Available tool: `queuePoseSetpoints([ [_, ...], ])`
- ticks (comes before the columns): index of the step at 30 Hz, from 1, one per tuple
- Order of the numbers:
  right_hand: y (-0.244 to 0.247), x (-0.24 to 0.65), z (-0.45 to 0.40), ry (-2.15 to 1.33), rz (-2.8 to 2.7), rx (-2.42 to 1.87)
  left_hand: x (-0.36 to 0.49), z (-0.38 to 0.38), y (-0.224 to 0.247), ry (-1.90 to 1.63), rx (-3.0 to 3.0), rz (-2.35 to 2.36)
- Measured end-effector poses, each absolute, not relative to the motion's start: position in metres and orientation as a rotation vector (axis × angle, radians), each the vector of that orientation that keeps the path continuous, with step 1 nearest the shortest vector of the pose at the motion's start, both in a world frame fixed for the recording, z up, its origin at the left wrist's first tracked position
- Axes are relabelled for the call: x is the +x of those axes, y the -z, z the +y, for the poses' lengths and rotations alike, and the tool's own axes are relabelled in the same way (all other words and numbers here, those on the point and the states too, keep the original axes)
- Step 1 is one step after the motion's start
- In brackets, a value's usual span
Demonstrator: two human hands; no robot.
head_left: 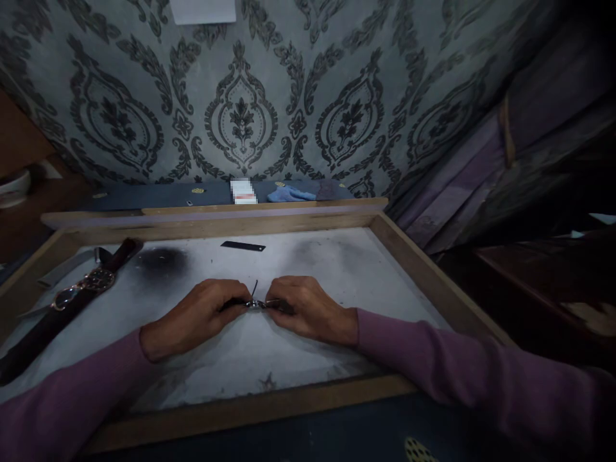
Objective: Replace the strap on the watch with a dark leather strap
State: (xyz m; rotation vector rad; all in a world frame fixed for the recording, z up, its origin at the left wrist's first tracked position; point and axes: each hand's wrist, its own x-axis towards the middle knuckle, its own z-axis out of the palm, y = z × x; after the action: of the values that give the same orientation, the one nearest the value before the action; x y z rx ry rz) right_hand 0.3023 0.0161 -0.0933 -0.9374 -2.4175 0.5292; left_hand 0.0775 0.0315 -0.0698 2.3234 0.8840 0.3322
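Observation:
Near the middle of the tray, a small silvery piece (255, 305), perhaps part of a watch, is held between both hands. My left hand (205, 314) is closed on its left side, where a dark strap-like part shows between thumb and fingers. My right hand (308, 309) pinches the other side, with another dark part under the fingers. A thin dark pin or tool (255, 287) sticks up between the hands. Beyond them lies a flat black strip (243, 246) with a small hole at one end.
The white-bottomed tray has a wooden rim (269, 223). At its left lie a dark-strapped watch (99, 280) and a second round metal piece (65, 297). Behind the rim are a blue cloth (290, 194) and a small white box (244, 191). A curtain (462, 173) hangs at right.

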Motion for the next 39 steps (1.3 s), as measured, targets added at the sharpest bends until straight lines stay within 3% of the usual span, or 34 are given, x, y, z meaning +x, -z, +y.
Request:
queuePoseSetpoints([
  [5, 0.096, 0.296, 0.016, -1.126, -2.089, -1.067, 0.074, 0.034, 0.069, -0.323, 2.523, 0.841],
  [9, 0.097, 0.290, 0.018, -1.482, -1.710, -1.107, 0.073, 0.032, 0.063, -0.589, 2.734, 1.021],
  [12, 0.093, 0.288, 0.022, -1.516, -1.540, -1.160, 0.076, 0.024, 0.058, -0.762, 2.761, 1.230],
  [14, 0.089, 0.287, 0.022, -1.542, -1.409, -1.181, 0.081, 0.017, 0.059, -0.698, 2.609, 1.232],
  [19, 0.078, 0.284, 0.017, -1.605, -1.189, -1.143, 0.100, 0.008, 0.071, -0.473, 1.566, 1.035],
  [24, 0.074, 0.281, 0.011, -1.558, -1.156, -1.111, 0.117, 0.013, 0.072, -0.731, 0.998, 1.055],
  [32, 0.086, 0.281, 0.011, -1.470, -1.239, -1.137, 0.132, 0.015, 0.076, -0.860, 1.075, 1.043],
  [39, 0.083, 0.288, 0.021, -1.542, -1.238, -1.094, 0.114, 0.026, 0.072, -0.574, 1.557, 0.945],
])
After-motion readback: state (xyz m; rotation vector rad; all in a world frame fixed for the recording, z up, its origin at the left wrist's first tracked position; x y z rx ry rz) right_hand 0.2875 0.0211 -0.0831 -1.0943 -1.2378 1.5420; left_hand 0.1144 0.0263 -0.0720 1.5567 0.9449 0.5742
